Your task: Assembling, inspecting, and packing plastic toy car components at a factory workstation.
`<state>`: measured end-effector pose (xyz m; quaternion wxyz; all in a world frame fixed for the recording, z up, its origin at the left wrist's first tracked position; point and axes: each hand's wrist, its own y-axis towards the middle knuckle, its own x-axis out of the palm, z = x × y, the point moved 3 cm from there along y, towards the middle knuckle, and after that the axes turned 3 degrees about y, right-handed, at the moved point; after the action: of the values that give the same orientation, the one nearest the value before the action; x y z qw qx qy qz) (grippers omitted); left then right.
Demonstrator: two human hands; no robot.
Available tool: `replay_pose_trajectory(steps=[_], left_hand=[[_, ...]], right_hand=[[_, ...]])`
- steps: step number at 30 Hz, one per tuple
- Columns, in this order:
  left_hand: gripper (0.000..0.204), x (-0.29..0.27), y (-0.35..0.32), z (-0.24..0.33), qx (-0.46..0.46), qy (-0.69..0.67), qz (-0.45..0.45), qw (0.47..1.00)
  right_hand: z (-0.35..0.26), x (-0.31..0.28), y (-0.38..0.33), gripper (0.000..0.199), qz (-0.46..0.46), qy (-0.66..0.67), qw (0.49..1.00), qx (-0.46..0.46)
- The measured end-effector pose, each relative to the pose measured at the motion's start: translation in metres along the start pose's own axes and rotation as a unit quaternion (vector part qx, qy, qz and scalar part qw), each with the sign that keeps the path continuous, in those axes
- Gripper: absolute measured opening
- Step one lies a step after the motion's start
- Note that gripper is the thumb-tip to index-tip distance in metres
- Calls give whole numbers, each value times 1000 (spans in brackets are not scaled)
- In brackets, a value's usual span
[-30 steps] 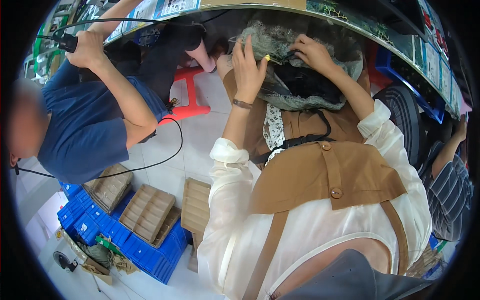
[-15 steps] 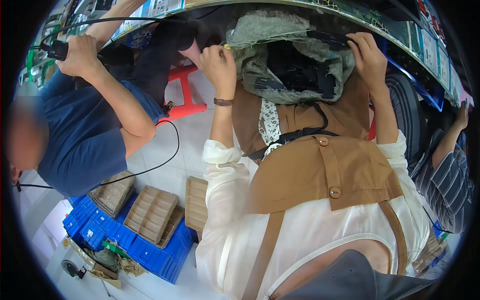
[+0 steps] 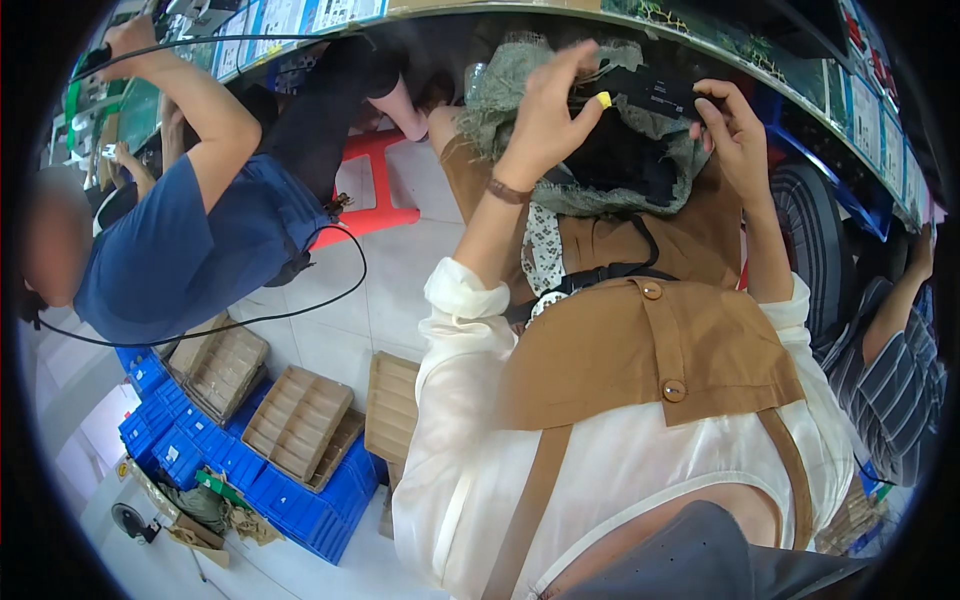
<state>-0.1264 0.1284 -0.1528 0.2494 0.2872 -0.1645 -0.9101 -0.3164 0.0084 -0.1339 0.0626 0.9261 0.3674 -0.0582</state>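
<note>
A grey-green woven sack with frayed edges rests on my lap, its mouth open. Dark pieces lie inside it, too dim to tell apart. My right hand pinches the right end of a flat black rectangular piece with small pale print, held above the sack's far side. Over the sack's left part is my left hand, its thumb and fingers apart and the fingertips blurred. A small yellow cover or scrap sits on its thumb tip.
A workbench edge runs across the far side. At left, a person in a blue shirt works beside a red stool and a black cable. Blue crates with brown trays stand lower left. Another person's striped sleeve is right.
My left hand has moved right from the sack's left rim to over its mouth, fingers spreading. The black piece shows more fully by my right hand. The blue-shirted person's arm has shifted away.
</note>
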Motion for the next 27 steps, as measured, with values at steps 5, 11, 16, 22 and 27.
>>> replay_pose_trajectory(steps=[5, 11, 16, 22, 27], left_hand=[[16, 12, 1, -12, -85, -47, -35, 995], [19, -22, 12, -81, -273, -260, 223, 899], [31, -58, 0, -118, -207, -29, 333, 920], [15, -17, -42, -17, 82, 323, -1, 943], [26, 31, -56, -59, -9, 298, -117, 947]], right_hand=[[11, -14, 3, 17, 12, 68, 995, 72], [25, -24, -4, 18, -279, 341, 871, 219], [96, 43, -12, 14, -305, 104, 879, 351], [155, 56, 33, 27, -209, -71, 968, 119], [170, 30, 28, 25, -262, -203, 942, 49]])
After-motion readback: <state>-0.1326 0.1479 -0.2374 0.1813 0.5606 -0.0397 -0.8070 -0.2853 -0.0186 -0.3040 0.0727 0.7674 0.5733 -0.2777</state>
